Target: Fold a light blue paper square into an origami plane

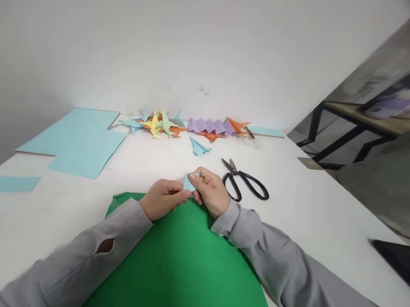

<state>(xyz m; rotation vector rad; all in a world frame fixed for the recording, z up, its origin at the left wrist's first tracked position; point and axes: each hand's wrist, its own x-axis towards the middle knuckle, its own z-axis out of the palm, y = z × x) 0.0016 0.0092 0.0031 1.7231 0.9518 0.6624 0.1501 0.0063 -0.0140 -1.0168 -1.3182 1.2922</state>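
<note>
Between my two hands is a small folded piece of light blue paper [189,183]. My left hand [166,197] pinches its lower left part between thumb and fingers. On its upper right side, my right hand [209,189] grips it with the thumb on top. Both hands are over the far end of a green sheet [171,265]. Black-handled scissors [244,179] lie with their blades apart just right of my right hand. Beyond the hands sits a small blue folded paper figure [200,146].
Against the wall is a row of folded paper figures [165,124] in several colours, with a purple pleated strip [212,126]. Large light blue sheets [83,141] and a small blue piece [12,184] lie at left. A dark flat object [409,265] is at the right edge.
</note>
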